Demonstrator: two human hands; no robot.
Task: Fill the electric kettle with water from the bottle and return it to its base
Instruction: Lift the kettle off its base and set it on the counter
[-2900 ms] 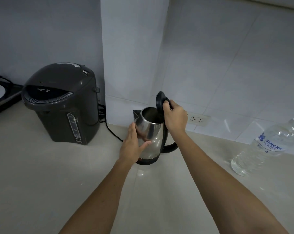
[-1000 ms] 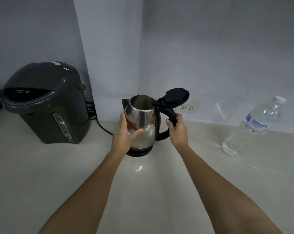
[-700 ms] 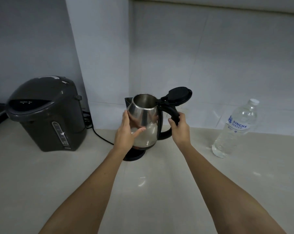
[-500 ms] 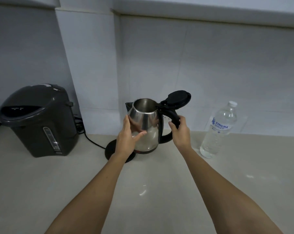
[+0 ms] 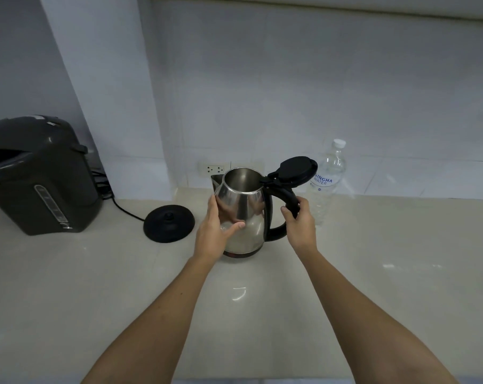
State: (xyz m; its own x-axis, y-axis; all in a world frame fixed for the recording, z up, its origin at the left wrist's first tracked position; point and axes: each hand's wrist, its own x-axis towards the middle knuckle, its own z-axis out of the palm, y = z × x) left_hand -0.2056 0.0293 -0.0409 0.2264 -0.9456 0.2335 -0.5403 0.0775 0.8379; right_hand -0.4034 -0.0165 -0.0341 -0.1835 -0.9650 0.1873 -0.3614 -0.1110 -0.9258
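Pale counter [image 5: 373,273] is carrying the kettle [image 5: 244,217]; my left fingers [image 5: 236,227] are cupping its body, right fingers [image 5: 287,210] clamping its handle. Bottle [image 5: 327,181] is standing upright just beyond my right fingers, nearer them.

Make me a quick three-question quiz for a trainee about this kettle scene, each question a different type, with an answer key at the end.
1. True or false: the kettle sits on its base.
2. The kettle's lid is: A) shut, B) flipped open, C) lying on the counter.
3. Fill in: the right hand grips the kettle's ____.

Key
1. False; the kettle is off the base, which lies bare to its left.
2. B.
3. Handle; the left hand steadies the steel body. The water bottle stands behind, capped.
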